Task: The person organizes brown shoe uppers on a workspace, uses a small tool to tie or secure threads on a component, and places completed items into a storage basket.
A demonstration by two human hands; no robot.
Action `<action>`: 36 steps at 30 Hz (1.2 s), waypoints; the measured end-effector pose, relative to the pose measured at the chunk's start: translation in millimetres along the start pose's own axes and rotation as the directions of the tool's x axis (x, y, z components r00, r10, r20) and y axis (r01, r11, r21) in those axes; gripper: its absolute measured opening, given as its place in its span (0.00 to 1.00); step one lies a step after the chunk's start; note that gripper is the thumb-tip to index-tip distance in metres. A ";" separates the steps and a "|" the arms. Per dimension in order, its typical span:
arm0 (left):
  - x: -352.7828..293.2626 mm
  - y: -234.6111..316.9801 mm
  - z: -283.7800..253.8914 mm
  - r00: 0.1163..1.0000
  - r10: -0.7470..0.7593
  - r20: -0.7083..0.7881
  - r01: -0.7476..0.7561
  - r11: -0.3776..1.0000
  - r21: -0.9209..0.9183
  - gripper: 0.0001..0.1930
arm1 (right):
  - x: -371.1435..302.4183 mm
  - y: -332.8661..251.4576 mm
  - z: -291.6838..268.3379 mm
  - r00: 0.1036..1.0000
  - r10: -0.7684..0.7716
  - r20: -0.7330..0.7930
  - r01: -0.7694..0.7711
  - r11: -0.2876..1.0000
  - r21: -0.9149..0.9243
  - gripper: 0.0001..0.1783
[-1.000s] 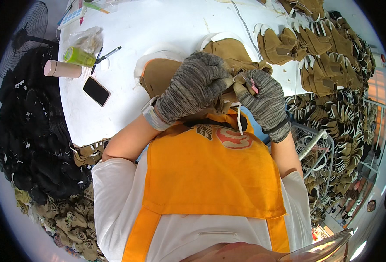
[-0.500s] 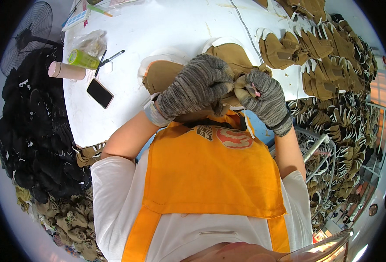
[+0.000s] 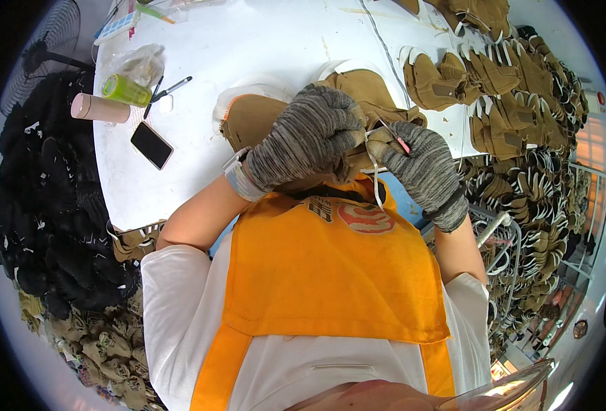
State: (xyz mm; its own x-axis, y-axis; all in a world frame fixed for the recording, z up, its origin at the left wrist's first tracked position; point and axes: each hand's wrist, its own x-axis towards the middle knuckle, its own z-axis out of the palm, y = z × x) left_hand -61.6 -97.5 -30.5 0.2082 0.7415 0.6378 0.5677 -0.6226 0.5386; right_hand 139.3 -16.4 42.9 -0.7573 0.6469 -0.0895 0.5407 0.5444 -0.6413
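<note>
Both my hands wear grey striped knit gloves. My left hand point(image 3: 317, 130) is closed at the edge of a brown shoe upper point(image 3: 251, 120), whose white rim shows on its far side. Fingertips of my right hand point(image 3: 423, 164) come close to those of the left. A thin pointed tool with a pink handle point(image 3: 404, 145) sticks up from the right hand's grip; its exact kind is unclear. From between the hands dangles a narrow white strip point(image 3: 376, 183). A second brown shoe piece point(image 3: 364, 85) with a white rim lies just beyond. The pinched spot is partly hidden by the fingers.
On the white table point(image 3: 248, 41) are a phone point(image 3: 152, 145), a pink bottle point(image 3: 99, 108), a green cup point(image 3: 125, 90), pens point(image 3: 171, 90) and a plastic bag point(image 3: 139, 63). Rows of brown shoes point(image 3: 495, 68) stand at right. Black shoe pieces point(image 3: 49, 192) are heaped at left.
My right hand has moved slightly right and down, turning a little. More of the pink-handled tool and the white strip now shows. The left hand stays nearly in place.
</note>
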 end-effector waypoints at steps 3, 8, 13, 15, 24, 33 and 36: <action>0.3 2.6 3.7 0.996 -0.086 0.021 0.086 0.996 0.026 0.11 | 0.3 1.8 3.4 1.000 0.027 0.005 -0.027 1.000 -0.015 0.17; -0.3 7.0 3.7 0.994 -0.110 -0.008 0.110 0.993 0.043 0.09 | 0.9 -8.0 3.5 0.998 0.056 0.035 -0.051 0.991 -0.127 0.17; 4.8 10.6 2.0 0.974 -0.219 0.052 0.218 0.976 0.011 0.08 | -4.4 8.2 13.7 0.989 -0.113 -0.090 0.102 0.987 -0.120 0.17; 4.4 9.9 2.6 0.975 -0.215 0.054 0.215 0.977 0.011 0.09 | -5.0 4.5 11.7 0.987 -0.145 -0.067 0.136 0.983 -0.121 0.17; 1.2 -4.1 9.8 0.995 -0.101 -0.005 0.101 0.993 -0.059 0.12 | -1.6 12.7 -1.9 0.989 -0.148 0.017 0.149 0.982 -0.120 0.16; 0.9 -3.8 9.5 0.996 -0.066 -0.058 0.061 0.995 -0.083 0.10 | -13.0 6.5 -9.1 0.993 -0.112 -0.042 0.108 0.991 -0.084 0.17; 0.4 -1.5 6.5 0.995 -0.100 -0.007 0.099 0.991 -0.085 0.10 | -13.7 1.1 -3.1 0.992 -0.089 -0.088 0.073 0.982 -0.174 0.16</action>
State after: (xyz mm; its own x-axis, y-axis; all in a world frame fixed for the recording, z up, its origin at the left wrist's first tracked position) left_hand -57.1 -94.6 -34.6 0.1448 0.7985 0.5843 0.5161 -0.5647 0.6440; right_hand 151.4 -23.0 45.8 -0.7672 0.6404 0.0356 0.5397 0.6745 -0.5038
